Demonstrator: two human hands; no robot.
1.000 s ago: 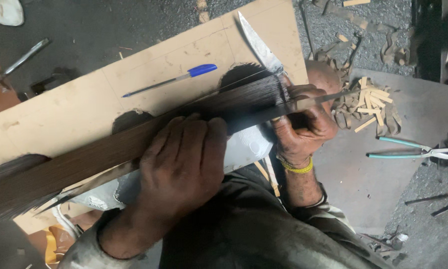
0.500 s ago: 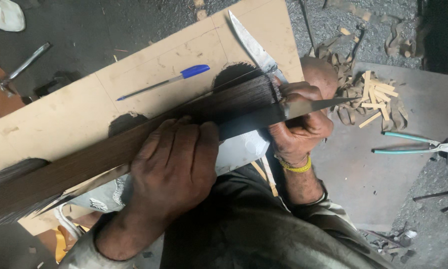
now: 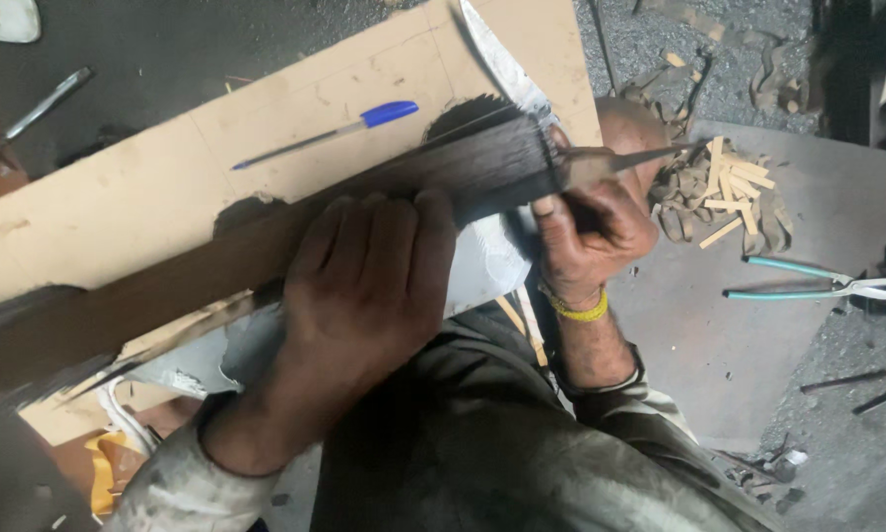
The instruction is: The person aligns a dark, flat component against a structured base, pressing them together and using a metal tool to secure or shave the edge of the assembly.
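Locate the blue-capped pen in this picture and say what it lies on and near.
In the head view the pen lies upper left of centre on the pale board, just above the dark wooden strip under the left hand.

packages: none seen | labels/signs: none | screens: none | dim edges: possibly hidden
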